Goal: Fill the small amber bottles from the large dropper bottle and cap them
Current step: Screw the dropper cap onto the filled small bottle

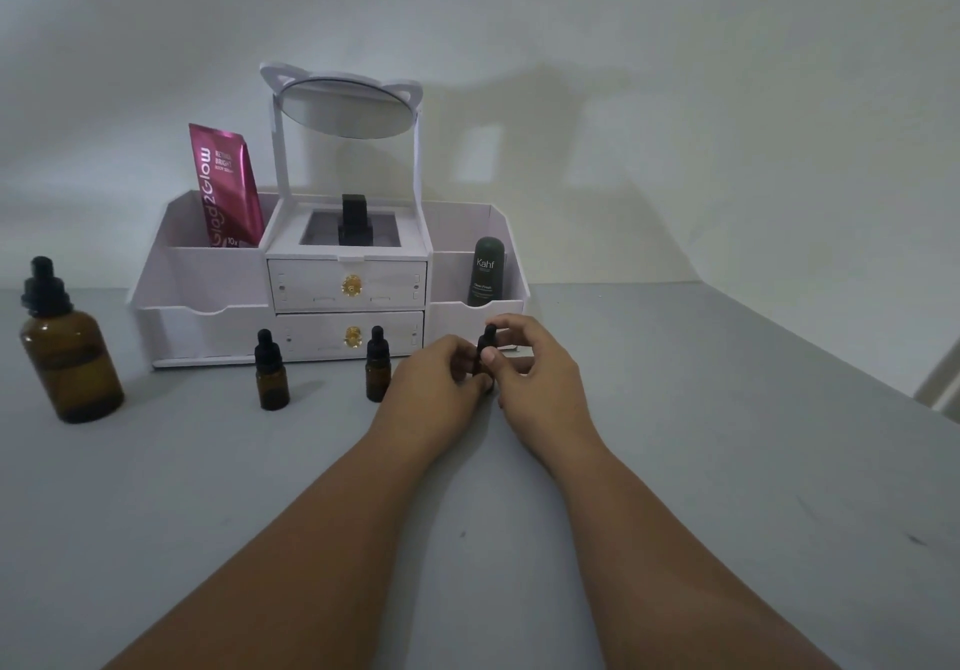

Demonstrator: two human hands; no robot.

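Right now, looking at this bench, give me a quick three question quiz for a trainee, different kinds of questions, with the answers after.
1. True or false: the large bottle stands to the left of the organiser, with its dropper cap on.
2. How many small bottles stand on the table with no hand on them?
A. one B. two C. three
3. Fill in: the left hand and right hand both hold one small ____.

Key
1. True.
2. B: the left small bottle and the middle small bottle, both capped.
3. Bottle: the held bottle, right fingers at its cap.
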